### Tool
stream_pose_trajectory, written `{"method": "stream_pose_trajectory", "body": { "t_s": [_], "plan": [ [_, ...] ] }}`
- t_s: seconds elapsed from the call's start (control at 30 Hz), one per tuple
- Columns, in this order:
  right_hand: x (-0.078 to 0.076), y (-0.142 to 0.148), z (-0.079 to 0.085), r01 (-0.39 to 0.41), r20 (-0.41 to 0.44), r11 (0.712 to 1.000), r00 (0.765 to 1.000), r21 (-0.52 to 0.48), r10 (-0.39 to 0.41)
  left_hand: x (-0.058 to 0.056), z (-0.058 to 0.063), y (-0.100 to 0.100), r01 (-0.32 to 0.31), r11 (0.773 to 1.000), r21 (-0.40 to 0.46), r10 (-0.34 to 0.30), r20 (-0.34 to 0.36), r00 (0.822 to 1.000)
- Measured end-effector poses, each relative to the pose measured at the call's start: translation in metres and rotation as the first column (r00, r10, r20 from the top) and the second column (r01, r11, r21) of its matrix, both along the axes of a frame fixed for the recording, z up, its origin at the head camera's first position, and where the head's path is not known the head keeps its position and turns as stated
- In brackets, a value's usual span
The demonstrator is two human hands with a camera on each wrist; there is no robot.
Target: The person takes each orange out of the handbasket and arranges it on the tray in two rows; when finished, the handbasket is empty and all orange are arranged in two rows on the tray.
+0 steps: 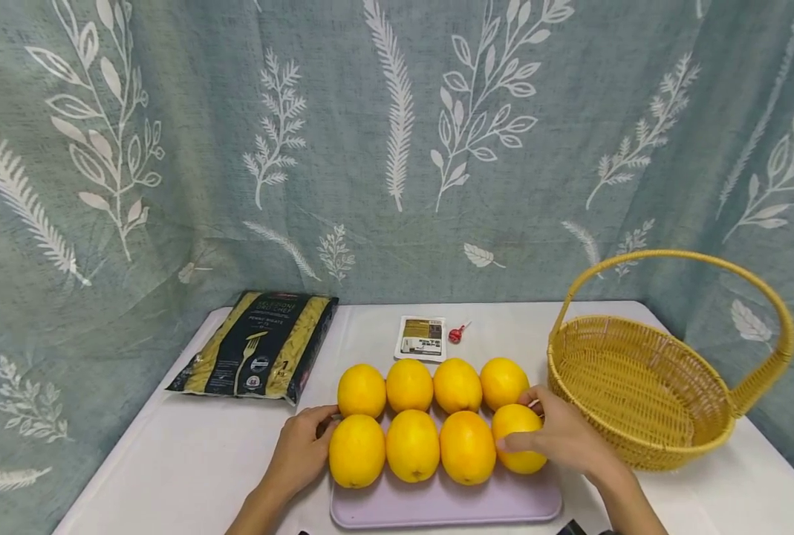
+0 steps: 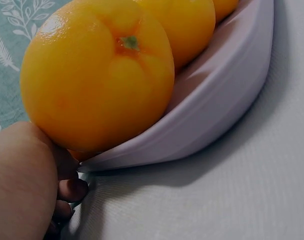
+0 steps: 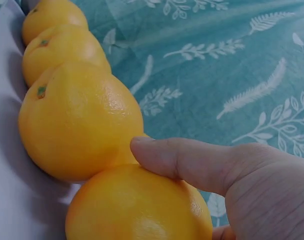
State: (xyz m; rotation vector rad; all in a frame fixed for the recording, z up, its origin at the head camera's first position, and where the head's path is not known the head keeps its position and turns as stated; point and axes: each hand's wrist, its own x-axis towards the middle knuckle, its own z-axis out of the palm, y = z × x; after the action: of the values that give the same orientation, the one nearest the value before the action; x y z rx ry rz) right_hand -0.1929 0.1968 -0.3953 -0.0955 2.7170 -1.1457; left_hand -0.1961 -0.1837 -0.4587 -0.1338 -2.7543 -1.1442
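Several oranges (image 1: pixel 413 446) stand in two rows on a shallow lilac tray (image 1: pixel 446 509). At the tray's left edge, my left hand (image 1: pixel 308 444) grips the rim beside the leftmost oranges. The left wrist view has its curled fingers (image 2: pixel 72 191) at the rim's corner, partly hidden under a big orange (image 2: pixel 99 80). My right hand (image 1: pixel 557 431) holds the near row's rightmost orange (image 1: pixel 521 462), thumb on the near side and fingers on the far side. In the right wrist view the thumb (image 3: pixel 179 157) lies across that orange, its tip by the neighbouring orange (image 3: pixel 82 120).
A yellow woven basket (image 1: pixel 637 449) with a tall handle stands right of the tray. A pasta bag (image 1: pixel 263 345) lies at the back left. Behind the oranges are a small flat packet (image 1: pixel 421 338) and a red-wrapped lollipop (image 1: pixel 456 335). A patterned curtain (image 1: pixel 343 148) hangs behind the table.
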Motion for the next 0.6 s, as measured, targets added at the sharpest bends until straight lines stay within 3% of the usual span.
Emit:
{"method": "stream_pose_trajectory", "body": {
  "t_s": [0.3, 0.6],
  "plan": [
    [0.0004, -0.0006, -0.0056, 0.033, -0.02, 0.998, 0.999, 0.045, -0.033, -0.0013, -0.004, 0.0017, -0.005, 1.0, 0.011, 0.005, 0.006, 1.0],
    [0.0065, 0.0024, -0.0052, 0.007, -0.015, 0.998, 1.0, 0.06, -0.006, -0.0022, -0.0029, 0.0021, -0.001, 0.995, 0.096, -0.003, 0.044, 0.999]
  ]
}}
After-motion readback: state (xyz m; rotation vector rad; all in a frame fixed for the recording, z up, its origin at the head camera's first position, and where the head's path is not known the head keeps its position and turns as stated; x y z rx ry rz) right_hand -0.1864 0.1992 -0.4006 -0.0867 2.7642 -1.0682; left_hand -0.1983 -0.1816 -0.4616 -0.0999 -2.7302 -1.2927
